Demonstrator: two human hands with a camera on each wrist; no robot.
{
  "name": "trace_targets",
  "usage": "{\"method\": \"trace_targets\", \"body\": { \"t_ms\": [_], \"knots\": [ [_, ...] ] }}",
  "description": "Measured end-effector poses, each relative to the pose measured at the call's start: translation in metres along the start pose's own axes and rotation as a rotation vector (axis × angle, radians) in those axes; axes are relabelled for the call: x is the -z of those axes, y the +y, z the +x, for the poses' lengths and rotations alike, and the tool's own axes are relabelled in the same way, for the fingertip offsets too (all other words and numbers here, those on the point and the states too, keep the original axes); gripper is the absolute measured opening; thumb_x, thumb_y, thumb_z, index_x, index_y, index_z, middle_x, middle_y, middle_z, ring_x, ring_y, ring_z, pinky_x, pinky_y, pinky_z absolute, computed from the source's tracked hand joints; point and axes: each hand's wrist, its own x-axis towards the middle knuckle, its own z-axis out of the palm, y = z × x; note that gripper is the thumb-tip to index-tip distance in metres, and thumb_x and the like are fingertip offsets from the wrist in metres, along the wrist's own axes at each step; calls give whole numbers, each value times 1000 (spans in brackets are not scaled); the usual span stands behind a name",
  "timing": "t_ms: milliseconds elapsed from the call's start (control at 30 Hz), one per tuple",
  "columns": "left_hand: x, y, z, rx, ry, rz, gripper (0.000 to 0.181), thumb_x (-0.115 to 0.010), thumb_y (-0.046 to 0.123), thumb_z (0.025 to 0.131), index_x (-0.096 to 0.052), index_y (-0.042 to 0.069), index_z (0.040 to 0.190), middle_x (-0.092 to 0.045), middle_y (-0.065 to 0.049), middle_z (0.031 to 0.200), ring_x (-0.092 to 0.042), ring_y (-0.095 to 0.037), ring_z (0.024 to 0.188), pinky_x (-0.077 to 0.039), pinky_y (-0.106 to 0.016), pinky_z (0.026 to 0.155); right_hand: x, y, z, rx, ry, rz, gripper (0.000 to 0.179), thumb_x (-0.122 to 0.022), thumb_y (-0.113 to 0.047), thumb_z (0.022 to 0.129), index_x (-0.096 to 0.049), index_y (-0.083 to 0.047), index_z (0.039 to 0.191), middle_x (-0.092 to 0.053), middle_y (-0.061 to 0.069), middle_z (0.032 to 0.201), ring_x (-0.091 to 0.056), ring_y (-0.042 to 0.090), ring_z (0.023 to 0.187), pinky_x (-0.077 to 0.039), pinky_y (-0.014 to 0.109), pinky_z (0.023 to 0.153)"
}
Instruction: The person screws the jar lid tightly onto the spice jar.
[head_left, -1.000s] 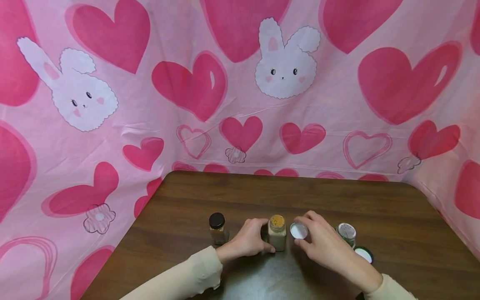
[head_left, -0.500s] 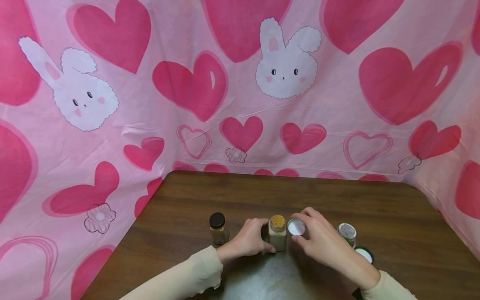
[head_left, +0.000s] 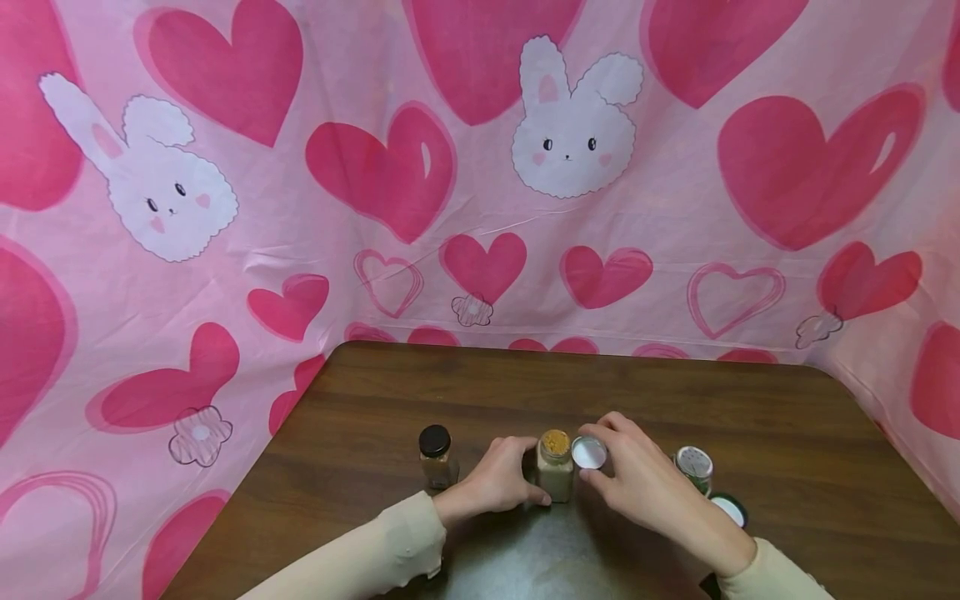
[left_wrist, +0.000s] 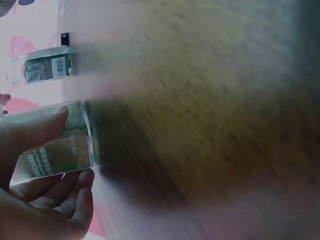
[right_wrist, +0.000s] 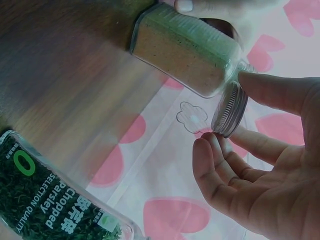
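An uncapped clear spice jar [head_left: 555, 482] stands upright on the table, yellow-brown powder showing at its mouth. My left hand [head_left: 497, 477] grips it from the left; in the left wrist view the thumb lies across the labelled jar [left_wrist: 55, 155] with fingers along the other side. Between thumb and fingers my right hand [head_left: 641, 483] pinches a round screw lid [head_left: 589, 452], its pale inside turned up toward the head camera. In the right wrist view the ridged lid [right_wrist: 231, 107] is tilted close beside the jar's neck; whether they touch I cannot tell.
A black-capped jar of brown spice [head_left: 435, 457] stands to the left. Right of my right hand is a chopped parsley jar [head_left: 693, 468] with a perforated top, and a dark-rimmed lid [head_left: 727, 508] lies near it. A dark object [head_left: 711, 586] shows partly under the right sleeve.
My right hand has brought the lid a little leftward and upward in the head view, nearer the jar's mouth. The left hand and the gripped spice jar have stayed nearly still.
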Motion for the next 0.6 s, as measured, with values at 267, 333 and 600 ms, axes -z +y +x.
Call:
{"method": "trace_targets", "body": {
  "t_ms": [267,333,600],
  "knots": [
    [-1,0,0,2,2,-2,52,-101,16,70,-73,13,113,-70,12,99,-64,-3,91,-53,-25,82,0,-1,0,3,2,-4,45,-92,-9,79,-74,-2,119,-62,3,105,-56,14,87,-53,35,74],
    [-1,-1,0,2,3,0,52,-101,16,70,-73,13,113,-70,12,99,-64,-3,91,-53,-25,82,0,-1,0,10,5,-3,45,-92,-9,79,-74,-2,119,-62,2,104,-57,14,88,-54,36,76],
    [-2,-1,1,-2,6,11,51,-101,16,70,-73,12,113,-70,12,98,-63,-3,91,-53,-25,82,1,-1,0,49,40,-10,47,-93,-8,78,-73,-5,121,-63,0,106,-60,13,93,-55,37,79]
  ]
}}
